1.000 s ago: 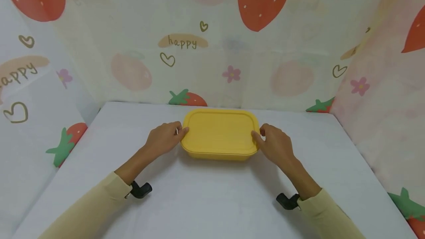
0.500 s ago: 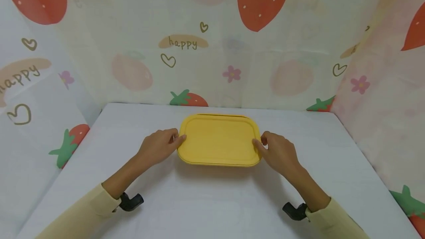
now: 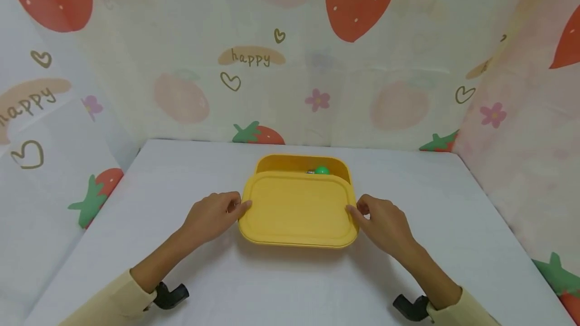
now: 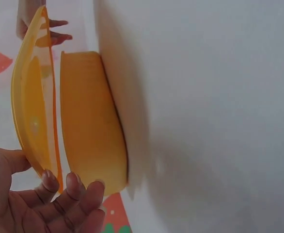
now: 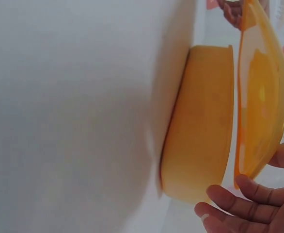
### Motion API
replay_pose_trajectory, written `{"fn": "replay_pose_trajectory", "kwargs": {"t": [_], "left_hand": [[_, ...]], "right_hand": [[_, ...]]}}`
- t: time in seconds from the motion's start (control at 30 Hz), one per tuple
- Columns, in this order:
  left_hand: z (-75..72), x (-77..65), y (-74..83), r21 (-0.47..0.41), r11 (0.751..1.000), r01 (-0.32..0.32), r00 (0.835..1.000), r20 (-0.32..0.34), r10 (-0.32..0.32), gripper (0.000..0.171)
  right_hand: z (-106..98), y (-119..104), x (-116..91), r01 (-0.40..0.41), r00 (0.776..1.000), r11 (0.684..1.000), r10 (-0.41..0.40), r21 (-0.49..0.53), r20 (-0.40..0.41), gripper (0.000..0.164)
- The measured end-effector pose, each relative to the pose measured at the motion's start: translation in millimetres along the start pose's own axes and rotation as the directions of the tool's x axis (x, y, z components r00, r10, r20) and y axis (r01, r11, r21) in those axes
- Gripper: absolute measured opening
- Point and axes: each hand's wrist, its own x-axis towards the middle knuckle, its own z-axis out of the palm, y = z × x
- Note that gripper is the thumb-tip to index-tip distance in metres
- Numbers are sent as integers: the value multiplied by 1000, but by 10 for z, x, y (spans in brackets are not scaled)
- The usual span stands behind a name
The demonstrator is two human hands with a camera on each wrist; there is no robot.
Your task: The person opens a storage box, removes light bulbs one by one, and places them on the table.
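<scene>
A yellow lid (image 3: pixel 298 209) is held level between both hands, lifted just above a yellow box (image 3: pixel 272 164). My left hand (image 3: pixel 213 215) pinches the lid's left edge, thumb on top; my right hand (image 3: pixel 384 223) pinches the right edge likewise. In the left wrist view a narrow gap separates the lid (image 4: pixel 33 107) from the box (image 4: pixel 88 116), which stands on the table. The lid covers the near part of the box. At the uncovered far side a green round thing (image 3: pixel 322 170) with a small metallic end shows inside; the other contents are hidden.
The white table (image 3: pixel 290 286) carries the box near its far side. Behind it hangs a strawberry-print cloth (image 3: pixel 344 64), with more cloth (image 3: pixel 521 165) along the right and left sides. Dark wrist-worn cameras (image 3: pixel 171 296) show at both cuffs.
Both hands have drawn the lid off the box and toward me. The far part of the box's inside, with the green thing, has come into view.
</scene>
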Motion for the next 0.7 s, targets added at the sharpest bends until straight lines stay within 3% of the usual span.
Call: {"fn": "replay_pose_trajectory", "kwargs": {"t": [0.33,0.5,0.7], "left_hand": [[73,-142,-10,-36,999,17,999,41,-15,38],[61,-238,29,-83,996,44,994,104,-35,44],[35,-326,48,-140,987,77,985,166,-53,52]], "right_hand": [[30,11,-161,11,1000,1000,-11,-16,26,27],[37,10,-241,9,999,1000,-9,-4,41,25],[29,-16,-324,-45,992,998,38,50,119,25]]}}
